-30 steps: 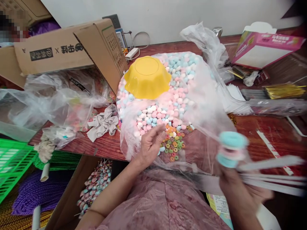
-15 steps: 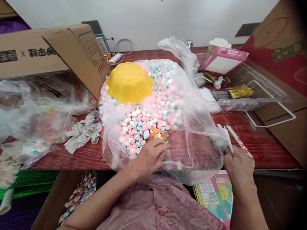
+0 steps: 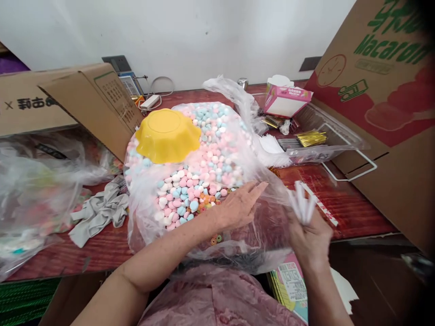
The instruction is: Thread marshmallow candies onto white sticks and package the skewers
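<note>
My left hand [image 3: 241, 206] reaches across the clear plastic bag [image 3: 272, 226], fingers stretched out and nothing seen in them. Beneath and beside that forearm lie pink, white and blue button-shaped candies [image 3: 183, 194], spilling from the bag's mouth. Small orange ring candies [image 3: 205, 199] sit among them, and a couple more rings [image 3: 216, 239] show below my left wrist. At the bag's right edge, my right hand [image 3: 312, 242] is closed around several thin white sticks [image 3: 302, 203], which point upward and are blurred. An upturned yellow bowl [image 3: 168, 136] rests on the candy pile.
A clear tray [image 3: 326, 154] with gold twist ties [image 3: 311, 138] and a pink box [image 3: 287, 100] stands at the back right. Cardboard boxes [image 3: 91, 104] flank both sides. A grey cloth [image 3: 102, 210] lies left. A red-and-white strip [image 3: 319, 203] lies right of the sticks.
My left hand has left the ring candies and moved right, its fingers straightening. My right hand has raised the white sticks, which now fan out. The view has turned to the right.
</note>
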The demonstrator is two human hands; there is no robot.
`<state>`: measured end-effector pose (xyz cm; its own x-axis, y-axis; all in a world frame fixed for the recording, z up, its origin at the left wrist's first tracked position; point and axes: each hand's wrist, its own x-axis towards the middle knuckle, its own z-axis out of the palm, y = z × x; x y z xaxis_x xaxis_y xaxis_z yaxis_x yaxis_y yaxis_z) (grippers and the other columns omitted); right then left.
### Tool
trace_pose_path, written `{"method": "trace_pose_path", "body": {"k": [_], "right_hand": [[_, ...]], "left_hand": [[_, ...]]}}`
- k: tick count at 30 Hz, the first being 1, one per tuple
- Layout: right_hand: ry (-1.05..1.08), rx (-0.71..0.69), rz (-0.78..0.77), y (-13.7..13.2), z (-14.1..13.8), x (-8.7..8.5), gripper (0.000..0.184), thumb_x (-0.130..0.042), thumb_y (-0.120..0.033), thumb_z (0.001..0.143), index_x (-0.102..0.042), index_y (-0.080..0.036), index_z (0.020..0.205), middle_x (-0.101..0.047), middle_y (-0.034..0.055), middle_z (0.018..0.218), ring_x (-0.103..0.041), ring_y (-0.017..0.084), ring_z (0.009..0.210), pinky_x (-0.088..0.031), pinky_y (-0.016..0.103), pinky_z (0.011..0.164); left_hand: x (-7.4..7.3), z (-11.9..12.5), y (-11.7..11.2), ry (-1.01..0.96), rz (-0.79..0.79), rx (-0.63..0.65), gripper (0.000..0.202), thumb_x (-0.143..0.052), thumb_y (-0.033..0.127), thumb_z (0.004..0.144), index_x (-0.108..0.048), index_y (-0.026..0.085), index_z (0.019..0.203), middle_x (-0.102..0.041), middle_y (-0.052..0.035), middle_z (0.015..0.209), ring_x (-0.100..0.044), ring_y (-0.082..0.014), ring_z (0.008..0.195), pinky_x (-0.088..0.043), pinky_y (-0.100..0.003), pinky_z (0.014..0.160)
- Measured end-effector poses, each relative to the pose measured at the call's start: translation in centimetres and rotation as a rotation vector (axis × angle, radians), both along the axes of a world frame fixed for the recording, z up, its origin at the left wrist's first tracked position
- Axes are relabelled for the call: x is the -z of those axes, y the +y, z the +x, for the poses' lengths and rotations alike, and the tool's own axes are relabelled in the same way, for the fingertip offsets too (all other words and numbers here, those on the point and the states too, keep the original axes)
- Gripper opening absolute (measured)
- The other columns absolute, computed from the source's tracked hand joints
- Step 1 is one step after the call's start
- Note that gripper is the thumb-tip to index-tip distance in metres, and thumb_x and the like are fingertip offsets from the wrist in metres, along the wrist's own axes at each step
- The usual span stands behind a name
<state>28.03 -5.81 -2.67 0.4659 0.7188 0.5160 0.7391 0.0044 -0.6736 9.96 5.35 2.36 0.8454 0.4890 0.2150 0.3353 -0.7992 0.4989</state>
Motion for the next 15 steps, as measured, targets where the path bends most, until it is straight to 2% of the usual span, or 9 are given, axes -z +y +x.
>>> {"method": "trace_pose_path", "body": {"k": [2,4,9,12,15], "right_hand": [[-0.012,-0.109,-0.061,1.4,-1.4,-0.5,0.034,-0.051,-0.021,0.083,-0.071,-0.018,0.110,-0.073,0.0084,0.102,-0.068,0.024,0.092,-0.052,0.033,0.083],[0.002,-0.155,-0.123,2.2,-2.4,-0.1,0.040,-0.047,-0.018,0.081,-0.070,-0.017,0.114,-0.074,0.0076,0.096,-0.069,0.023,0.088,-0.054,0.032,0.080],[-0.041,-0.157,-0.263,1.8,-4.2,2.8,0.052,-0.042,-0.015,0.078,-0.063,-0.014,0.126,-0.074,0.0118,0.105,-0.070,0.025,0.094,-0.054,0.034,0.084],[-0.104,-0.174,-0.331,1.2,-4.6,4.0,0.053,-0.040,-0.014,0.078,-0.061,-0.014,0.126,-0.073,0.0134,0.109,-0.069,0.025,0.100,-0.053,0.035,0.088],[-0.114,-0.192,-0.332,0.9,-4.5,4.0,0.051,-0.039,-0.013,0.080,-0.060,-0.013,0.126,-0.071,0.0139,0.111,-0.067,0.025,0.103,-0.053,0.036,0.090]], "left_hand": [[0.7,0.6,1.9,0.045,0.092,0.061,0.070,-0.048,0.004,0.080,-0.028,0.010,0.147,-0.038,-0.0210,0.150,-0.039,-0.0281,0.141,-0.043,-0.042,0.111],[1.3,1.2,4.2,0.080,0.216,0.138,0.065,-0.047,0.002,0.080,-0.035,0.010,0.143,-0.042,-0.0205,0.147,-0.037,-0.0276,0.142,-0.040,-0.042,0.113],[1.9,2.7,9.4,0.190,0.490,0.406,0.040,-0.044,0.011,0.091,-0.051,0.009,0.130,-0.056,-0.0183,0.133,-0.050,-0.0249,0.127,-0.038,-0.040,0.110],[1.9,3.5,10.8,0.296,0.581,0.517,0.028,-0.048,0.014,0.091,-0.061,0.011,0.116,-0.063,-0.0152,0.118,-0.054,-0.0258,0.116,-0.038,-0.039,0.105],[1.4,3.7,11.3,0.384,0.609,0.550,0.018,-0.050,0.011,0.089,-0.066,0.014,0.095,-0.067,-0.0109,0.100,-0.056,-0.0258,0.104,-0.041,-0.037,0.096]]}}
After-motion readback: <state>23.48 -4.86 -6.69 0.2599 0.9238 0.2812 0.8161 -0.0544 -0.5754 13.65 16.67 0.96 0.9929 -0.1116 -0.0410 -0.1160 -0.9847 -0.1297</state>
